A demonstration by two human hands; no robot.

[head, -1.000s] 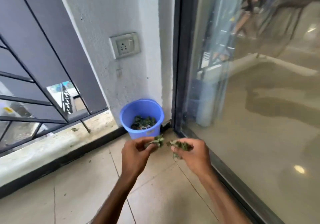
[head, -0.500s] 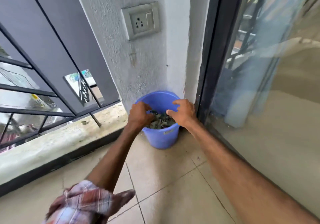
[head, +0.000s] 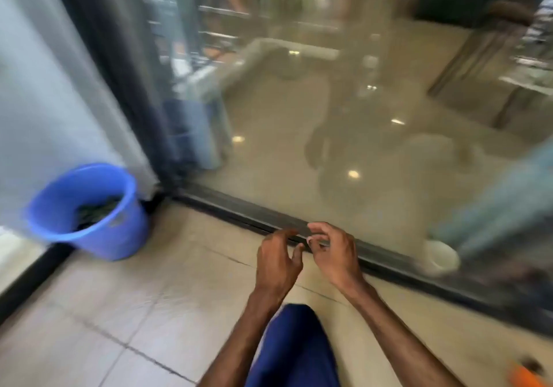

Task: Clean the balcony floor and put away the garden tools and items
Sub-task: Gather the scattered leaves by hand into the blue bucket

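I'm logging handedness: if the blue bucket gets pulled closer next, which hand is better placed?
Probably left. The left hand is empty and lies nearer the blue bucket; the right hand would have to cross it.

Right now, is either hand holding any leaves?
No: the left hand and the right hand are both empty, fingers loosely curled, and the leaves lie in the blue bucket.

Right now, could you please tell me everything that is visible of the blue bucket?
The blue bucket is round, of smooth plastic as it looks, wider at its rolled rim, blurred by motion. It is open on top and partly filled with dark green leaves. It stands on the tiled floor in the corner, by the white wall and the dark door frame. Nothing else is seen touching it.
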